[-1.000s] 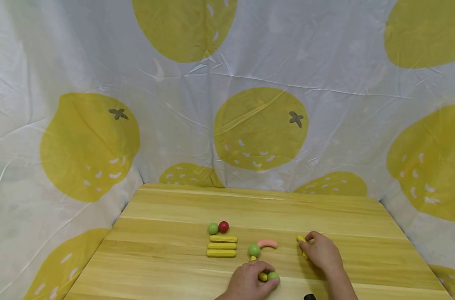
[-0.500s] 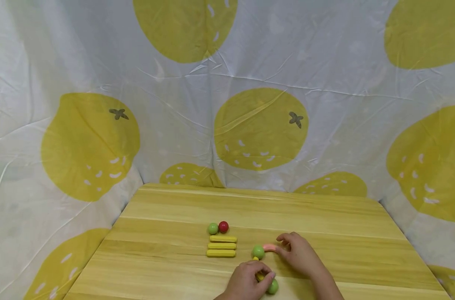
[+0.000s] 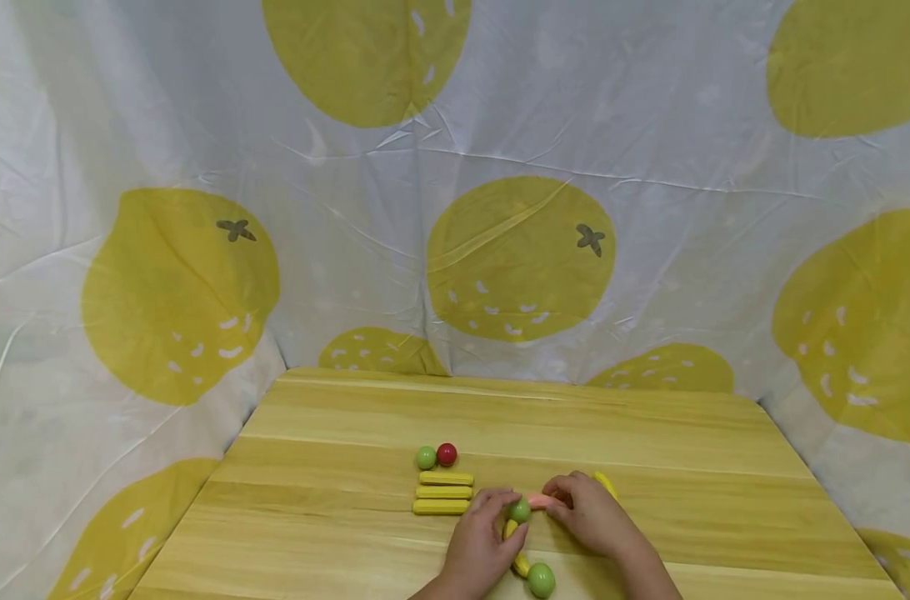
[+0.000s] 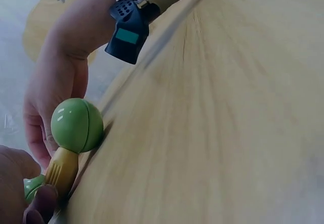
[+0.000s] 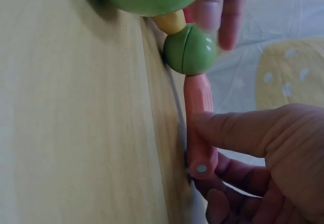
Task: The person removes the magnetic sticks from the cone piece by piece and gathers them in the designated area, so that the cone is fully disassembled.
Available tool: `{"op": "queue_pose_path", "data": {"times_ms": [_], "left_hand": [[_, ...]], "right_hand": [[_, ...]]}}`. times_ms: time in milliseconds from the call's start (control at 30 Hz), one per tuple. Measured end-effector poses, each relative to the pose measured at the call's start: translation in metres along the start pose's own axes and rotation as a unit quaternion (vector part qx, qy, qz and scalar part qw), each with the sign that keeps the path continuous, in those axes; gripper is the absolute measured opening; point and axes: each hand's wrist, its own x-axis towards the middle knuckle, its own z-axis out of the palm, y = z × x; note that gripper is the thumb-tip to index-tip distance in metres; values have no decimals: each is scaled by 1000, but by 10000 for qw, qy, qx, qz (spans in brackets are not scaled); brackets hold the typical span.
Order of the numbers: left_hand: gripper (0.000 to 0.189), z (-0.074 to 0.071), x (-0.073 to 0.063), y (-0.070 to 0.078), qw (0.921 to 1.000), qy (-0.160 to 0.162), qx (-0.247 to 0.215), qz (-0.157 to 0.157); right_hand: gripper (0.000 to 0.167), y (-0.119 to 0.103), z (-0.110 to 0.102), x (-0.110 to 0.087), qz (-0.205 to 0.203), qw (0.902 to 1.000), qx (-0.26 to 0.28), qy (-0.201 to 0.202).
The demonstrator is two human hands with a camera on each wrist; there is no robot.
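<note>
My left hand (image 3: 481,542) holds a glossy green ball (image 3: 519,510) between fingers and thumb. A curved yellow rod (image 3: 520,564) runs from that ball to a second green ball (image 3: 542,580) nearer the front. My right hand (image 3: 592,510) pinches a curved pink rod (image 3: 541,502), whose other end meets the held ball (image 5: 190,49). A silver dot shows on the pink rod's free end (image 5: 201,167) in the right wrist view. The left wrist view has the front ball (image 4: 77,125) and yellow rod (image 4: 62,171) close up; left fingers partly cover the far ball (image 4: 33,186).
Several straight yellow rods (image 3: 443,492) lie in a stack-like row left of my hands. Behind them sit a green ball (image 3: 426,457) and a red ball (image 3: 447,454). Another yellow rod (image 3: 606,483) shows partly behind my right hand. A lemon-print cloth (image 3: 522,275) hangs around the wooden table (image 3: 335,550).
My right hand has let go of the yellow rod at the right and moved left to grip the pink rod. My left hand has shifted from the joined yellow rod up to the far green ball.
</note>
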Motion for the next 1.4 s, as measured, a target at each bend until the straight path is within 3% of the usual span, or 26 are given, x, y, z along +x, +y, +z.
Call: {"op": "queue_pose_path", "data": {"times_ms": [200, 333, 667, 833, 1000, 1233, 1400], "left_hand": [[37, -2, 0, 1, 9982, 30, 574, -162], [38, -3, 0, 4, 9967, -44, 732, -357], [33, -2, 0, 4, 9960, -39, 845, -296], [32, -2, -1, 3, 9964, -46, 801, -256], [33, -3, -2, 2, 9969, -107, 738, -233], [32, -4, -1, 5, 9972, -218, 628, -332], [31, -3, 0, 4, 9971, -235, 647, -327]], "right_hand": [[24, 3, 0, 2, -245, 9991, 276, -228], [23, 5, 1, 3, -277, 9981, 311, -446], [25, 6, 2, 4, -210, 9987, 191, -432], [27, 4, -5, 1, 451, 9987, -29, 252], [31, 13, -24, 1, 1259, 9885, 83, 839], [51, 37, -46, -8, 1824, 9796, 38, 837], [43, 48, -54, -13, 2039, 9766, -81, 685]]}}
